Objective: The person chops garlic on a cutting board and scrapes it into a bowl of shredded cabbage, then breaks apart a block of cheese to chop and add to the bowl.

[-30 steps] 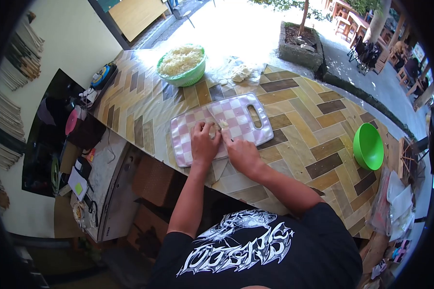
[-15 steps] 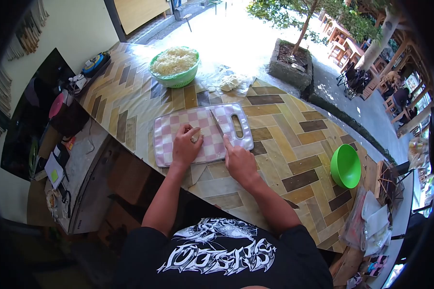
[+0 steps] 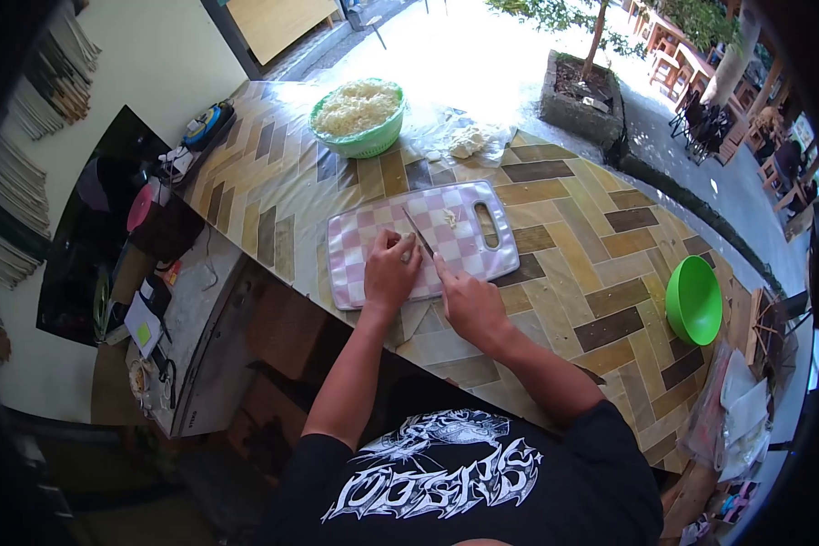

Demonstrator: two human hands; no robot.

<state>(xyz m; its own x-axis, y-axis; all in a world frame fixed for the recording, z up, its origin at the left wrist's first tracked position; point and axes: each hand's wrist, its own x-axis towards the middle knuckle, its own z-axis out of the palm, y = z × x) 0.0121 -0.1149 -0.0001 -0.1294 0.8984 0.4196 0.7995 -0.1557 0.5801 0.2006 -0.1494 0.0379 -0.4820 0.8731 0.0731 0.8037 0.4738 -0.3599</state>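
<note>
A pink-and-white checkered cutting board (image 3: 355, 273) lies on the table in front of me. My right hand (image 3: 473, 309) is closed round the handle of a knife (image 3: 416, 227), its blade angled over the board. Just left of the blade, my left hand (image 3: 391, 268) rests on the board with curled fingers, pinching a small pale piece of food (image 3: 408, 239), mostly hidden by the fingers. Right of the blade sit a few small pale cut bits (image 3: 449, 217), near the board's handle slot.
Beyond the board stands a green basket (image 3: 364, 144) heaped with pale shreds. Beside it, white pieces (image 3: 469, 140) lie on a clear plastic bag. A green bowl (image 3: 694, 300) is at the right, near plastic bags (image 3: 737, 409). The patterned table (image 3: 555, 227) ends close to my body.
The knife has come up against the left hand's fingertips, where before there was a gap. Pale bits now show right of the blade. The whole view has shifted a little.
</note>
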